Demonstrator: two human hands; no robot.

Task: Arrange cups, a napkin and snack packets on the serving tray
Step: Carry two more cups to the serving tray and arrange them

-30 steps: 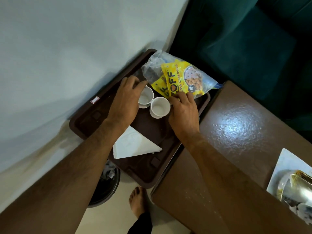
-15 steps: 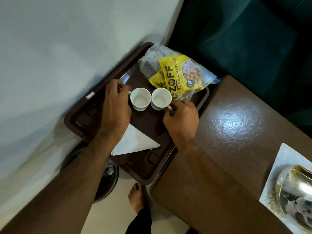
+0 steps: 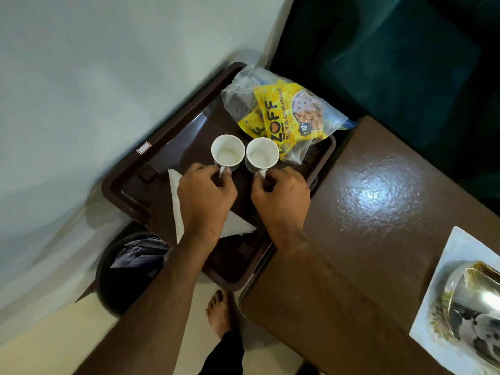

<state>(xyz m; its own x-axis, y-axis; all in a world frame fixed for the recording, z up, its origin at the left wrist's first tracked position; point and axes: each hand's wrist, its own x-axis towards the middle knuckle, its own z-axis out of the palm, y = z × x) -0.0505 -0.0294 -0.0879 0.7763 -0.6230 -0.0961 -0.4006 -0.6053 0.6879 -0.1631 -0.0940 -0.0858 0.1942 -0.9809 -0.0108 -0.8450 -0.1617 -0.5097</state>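
Note:
A dark brown serving tray (image 3: 127, 182) lies against the white wall. Two white cups stand upright side by side on it. My left hand (image 3: 205, 196) grips the handle of the left cup (image 3: 227, 152). My right hand (image 3: 281, 197) grips the handle of the right cup (image 3: 262, 155). Both handles point towards me. A folded white napkin (image 3: 175, 196) lies on the tray, mostly under my left hand and wrist. Yellow snack packets (image 3: 281, 117) in a clear plastic bag rest at the tray's far end, just behind the cups.
A glossy brown table (image 3: 378, 212) adjoins the tray on the right, with a white plate (image 3: 443, 266) and a shiny object at its right edge. A black bin (image 3: 127, 269) sits below the tray. My bare foot (image 3: 220, 312) is on the floor. A dark green sofa (image 3: 392, 50) stands behind.
The cups have been turned so their handles point towards me. Both hands shifted from the cups' sides to the near side and now pinch the handles.

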